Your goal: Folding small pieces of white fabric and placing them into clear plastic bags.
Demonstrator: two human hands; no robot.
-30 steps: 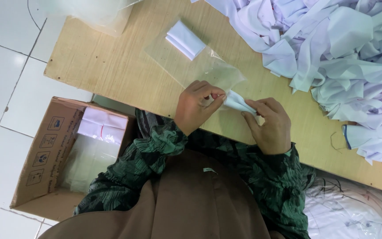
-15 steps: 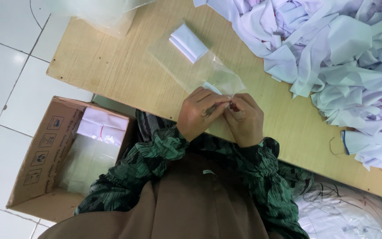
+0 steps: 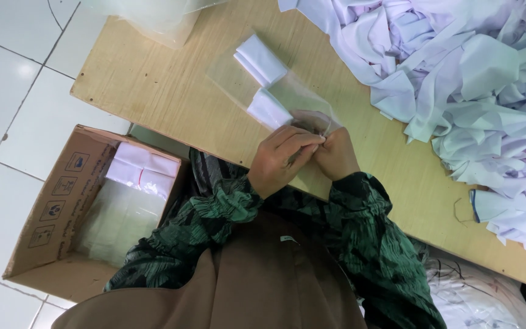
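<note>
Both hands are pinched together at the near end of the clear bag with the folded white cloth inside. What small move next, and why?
Probably slide the left hand and right hand apart along the mouth of the clear bag, pressing it flat. Both hands meet at that end, and the folded white cloth already lies inside, away from the fingers.

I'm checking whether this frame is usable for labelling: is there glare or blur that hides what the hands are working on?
Head view: lighting is even and soft, shadows faint. The clear plastic bag shows mild sheen, so its edges are hard to trace. The left hand and right hand are slightly soft; what they pinch is hidden. The white cloth pile is bright but keeps its folds.
</note>
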